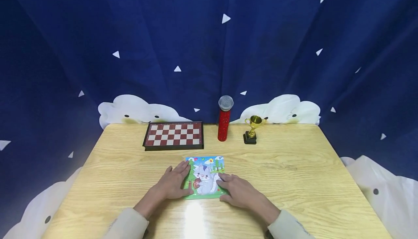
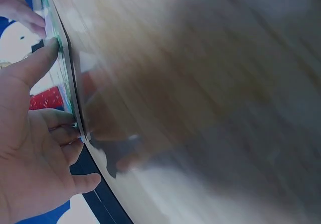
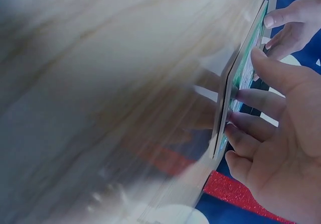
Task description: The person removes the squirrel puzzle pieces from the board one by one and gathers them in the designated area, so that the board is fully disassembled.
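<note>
At the near middle of the wooden table (image 1: 294,166), the left hand (image 1: 173,182) and right hand (image 1: 240,191) lie flat, well apart, on opposite sides of a picture puzzle board (image 1: 205,176) showing a cartoon grey animal. Straight left fingers (image 1: 183,170) rest on its left edge, covering that margin; the right fingertips (image 1: 223,179) touch its right edge and hide the lower right corner. Neither hand curls round the board. Both wrist views are blurred and show the board only edge-on (image 2: 64,83) (image 3: 235,91), so its picture cannot be read there. Farther back stand a red-and-white chessboard (image 1: 173,135), an upright red glitter microphone (image 1: 224,122) and a small gold trophy (image 1: 252,129). Both sleeves are cut off by the bottom edge.
</note>
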### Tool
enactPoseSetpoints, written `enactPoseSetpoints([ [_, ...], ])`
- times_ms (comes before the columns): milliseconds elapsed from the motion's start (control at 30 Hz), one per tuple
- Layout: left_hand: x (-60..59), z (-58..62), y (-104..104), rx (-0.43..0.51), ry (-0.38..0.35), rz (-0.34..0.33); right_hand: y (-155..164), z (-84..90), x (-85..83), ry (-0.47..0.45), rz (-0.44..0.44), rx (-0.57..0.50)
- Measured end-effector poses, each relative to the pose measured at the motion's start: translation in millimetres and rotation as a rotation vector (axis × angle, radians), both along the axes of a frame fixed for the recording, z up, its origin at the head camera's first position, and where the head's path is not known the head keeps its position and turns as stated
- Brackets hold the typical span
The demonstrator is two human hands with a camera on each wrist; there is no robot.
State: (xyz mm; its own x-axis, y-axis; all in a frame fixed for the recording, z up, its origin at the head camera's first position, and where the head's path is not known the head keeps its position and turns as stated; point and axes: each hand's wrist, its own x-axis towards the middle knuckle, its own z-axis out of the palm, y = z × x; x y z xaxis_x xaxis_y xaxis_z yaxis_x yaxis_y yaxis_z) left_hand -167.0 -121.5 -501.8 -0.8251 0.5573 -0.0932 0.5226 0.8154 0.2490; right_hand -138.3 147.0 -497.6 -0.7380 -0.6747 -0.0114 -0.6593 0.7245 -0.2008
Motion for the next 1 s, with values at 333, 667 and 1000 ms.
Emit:
enactPoseSetpoints([
  [333, 3.7, 1.7, 17.7, -0.029, 0.007, -0.006, 15.5, 0.0, 6.2, 0.008, -0.024, -0.011],
  [667, 4.5, 7.6, 30.9, 0.009, 0.022, -0.062, 15.7, 12.1, -12.4, 0.021, -0.064, -0.11],
  [1000, 6.7, 2.4, 64.5, -0.031, 0.01, -0.186, 8.7, 7.3, -53.0, -0.014, -0.228, -0.295],
])
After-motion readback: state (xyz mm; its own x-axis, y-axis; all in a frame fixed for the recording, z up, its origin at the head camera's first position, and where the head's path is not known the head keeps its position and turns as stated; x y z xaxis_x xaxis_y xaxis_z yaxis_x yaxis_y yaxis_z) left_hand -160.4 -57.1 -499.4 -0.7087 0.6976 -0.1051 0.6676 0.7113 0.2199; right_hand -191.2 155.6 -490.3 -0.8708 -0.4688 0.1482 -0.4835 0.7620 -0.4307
